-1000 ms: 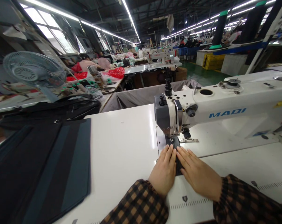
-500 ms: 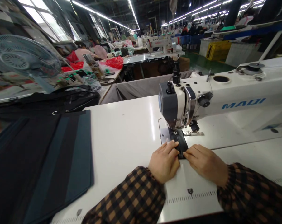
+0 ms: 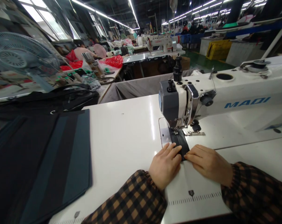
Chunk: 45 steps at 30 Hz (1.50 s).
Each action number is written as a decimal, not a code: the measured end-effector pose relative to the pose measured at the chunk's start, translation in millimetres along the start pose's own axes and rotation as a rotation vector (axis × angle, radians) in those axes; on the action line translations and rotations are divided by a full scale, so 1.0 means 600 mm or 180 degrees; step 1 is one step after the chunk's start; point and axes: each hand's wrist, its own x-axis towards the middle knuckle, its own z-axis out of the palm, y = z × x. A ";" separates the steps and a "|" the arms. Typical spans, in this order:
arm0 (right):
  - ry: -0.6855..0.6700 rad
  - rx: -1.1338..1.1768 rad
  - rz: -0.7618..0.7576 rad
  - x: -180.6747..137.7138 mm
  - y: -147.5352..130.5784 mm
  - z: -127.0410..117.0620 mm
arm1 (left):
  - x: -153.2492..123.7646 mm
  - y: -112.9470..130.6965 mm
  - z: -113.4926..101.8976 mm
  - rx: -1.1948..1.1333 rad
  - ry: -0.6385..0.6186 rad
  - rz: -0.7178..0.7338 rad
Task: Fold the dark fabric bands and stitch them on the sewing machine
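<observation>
A short black strip of material (image 3: 183,143) lies on the white sewing table, its far end under the presser foot (image 3: 175,132) of a white sewing machine (image 3: 246,93). My left hand (image 3: 165,166) rests on the strip's left side, fingers apart and laid flat. At the strip's near right corner, my right hand (image 3: 207,163) pinches the edge between thumb and fingers. Part of the strip's left side is hidden under my left fingertips.
Dark folded fabric pieces (image 3: 73,155) cover the table's left side. Behind them stand a blue fan (image 3: 19,59) and thread spools (image 3: 73,75). A metal guide (image 3: 195,133) sits right of the presser foot. A co-worker (image 3: 81,51) sits farther back.
My left fingers have spread and lie flatter on the strip. Both hands appear slightly lower and farther right, while the camera view has shifted a little.
</observation>
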 end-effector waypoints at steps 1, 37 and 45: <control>-0.0018 0.0025 0.0052 0.001 0.001 0.000 | 0.000 0.000 -0.002 -0.0040 -0.0015 -0.0038; -0.0108 -0.0969 -0.0065 0.050 0.049 0.026 | 0.050 -0.049 0.026 0.0134 -0.0152 -0.0815; 0.0453 -0.0746 -0.0478 0.012 0.059 0.045 | 0.035 -0.033 0.037 0.0412 0.0075 -0.0883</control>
